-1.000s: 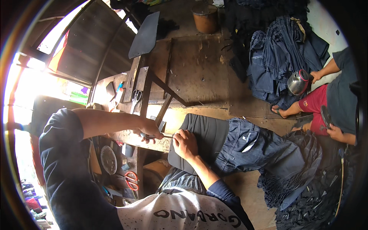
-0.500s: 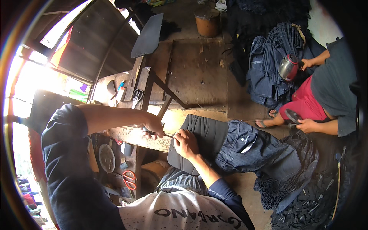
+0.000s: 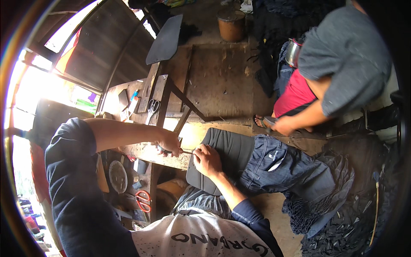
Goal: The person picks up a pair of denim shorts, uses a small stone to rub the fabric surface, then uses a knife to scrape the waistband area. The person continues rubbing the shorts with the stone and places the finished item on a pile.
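Black pad: the ribbed black pad (image 3: 233,150) lies just in front of me, its left edge at the right end of the worktop (image 3: 171,160); its right edge meets the waistband of the denim trousers (image 3: 272,167).
Left hand: my left hand (image 3: 169,144) is closed round the handle of a slim tool (image 3: 186,152) pointing at the pad's left edge.
Right hand: my right hand (image 3: 208,160) rests on the pad, fingers bent beside the tool's tip; whether they pinch tool or pad I can't tell.
Edge work: underway at one spot, I'd judge; the ribs are formed, but my fingers cover the tip, so what's finished or left along this edge isn't clear.
Brown bucket: the bucket (image 3: 231,28) stands well beyond the worktop's far edge; contents not readable.
Kettle: the metal kettle (image 3: 293,53) is beside a co-worker (image 3: 342,55); inside hidden.
Below the worktop's near edge: red-handled scissors (image 3: 143,200) and a grey round dish (image 3: 117,177), nothing discernible in it.
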{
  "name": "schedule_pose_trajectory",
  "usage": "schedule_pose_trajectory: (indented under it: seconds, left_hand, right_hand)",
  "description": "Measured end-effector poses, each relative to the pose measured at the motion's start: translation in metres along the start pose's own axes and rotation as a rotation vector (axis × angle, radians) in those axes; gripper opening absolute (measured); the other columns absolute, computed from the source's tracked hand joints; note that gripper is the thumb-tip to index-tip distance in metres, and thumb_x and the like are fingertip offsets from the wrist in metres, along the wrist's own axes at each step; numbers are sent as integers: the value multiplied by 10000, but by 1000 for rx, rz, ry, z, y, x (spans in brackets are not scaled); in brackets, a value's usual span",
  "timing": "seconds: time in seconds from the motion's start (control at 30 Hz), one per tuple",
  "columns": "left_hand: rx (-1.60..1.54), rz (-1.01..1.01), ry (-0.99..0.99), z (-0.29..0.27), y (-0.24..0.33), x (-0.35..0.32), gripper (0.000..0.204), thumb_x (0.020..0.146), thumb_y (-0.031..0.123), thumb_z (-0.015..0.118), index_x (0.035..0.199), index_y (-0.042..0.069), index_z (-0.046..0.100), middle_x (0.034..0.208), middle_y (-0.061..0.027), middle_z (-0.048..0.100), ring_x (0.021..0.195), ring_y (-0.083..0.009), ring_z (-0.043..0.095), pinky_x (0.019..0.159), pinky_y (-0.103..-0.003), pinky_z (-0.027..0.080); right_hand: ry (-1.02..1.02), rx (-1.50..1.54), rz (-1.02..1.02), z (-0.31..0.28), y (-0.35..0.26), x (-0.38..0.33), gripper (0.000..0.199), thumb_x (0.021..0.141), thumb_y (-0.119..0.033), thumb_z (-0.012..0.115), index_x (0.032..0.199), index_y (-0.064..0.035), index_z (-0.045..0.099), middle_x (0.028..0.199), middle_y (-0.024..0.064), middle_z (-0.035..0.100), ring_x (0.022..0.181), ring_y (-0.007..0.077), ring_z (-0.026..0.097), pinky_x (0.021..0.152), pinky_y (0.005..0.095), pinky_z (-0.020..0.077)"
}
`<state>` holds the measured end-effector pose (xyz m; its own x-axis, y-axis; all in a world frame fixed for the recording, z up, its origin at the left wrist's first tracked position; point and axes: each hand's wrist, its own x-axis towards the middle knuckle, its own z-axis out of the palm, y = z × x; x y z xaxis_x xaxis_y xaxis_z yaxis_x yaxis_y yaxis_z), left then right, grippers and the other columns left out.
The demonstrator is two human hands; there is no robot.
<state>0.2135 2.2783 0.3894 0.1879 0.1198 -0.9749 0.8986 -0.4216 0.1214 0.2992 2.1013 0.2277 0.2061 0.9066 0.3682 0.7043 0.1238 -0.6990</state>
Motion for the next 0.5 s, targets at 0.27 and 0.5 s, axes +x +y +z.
schedule_pose_trajectory:
  seconds: [0.27,0.5]
  left_hand:
    - [990,119,198,50,43,-29,338,763,83,697,1094,18,689,933,-158,728,885,-313,731,664,-418,586]
    - [327,-8,-115,-12,29,8,235,881,193,685,1065,47,693,914,-70,713,658,-172,654,505,-321,502]
  right_hand:
    - [3,37,21,-1,0,1,68,814,-96,705,846,-95,645,932,66,619,854,275,627,748,405,527]
    - [-17,8,5,1,2,-1,70,828,-110,704,845,-105,637,915,59,600,856,275,621,745,411,523]
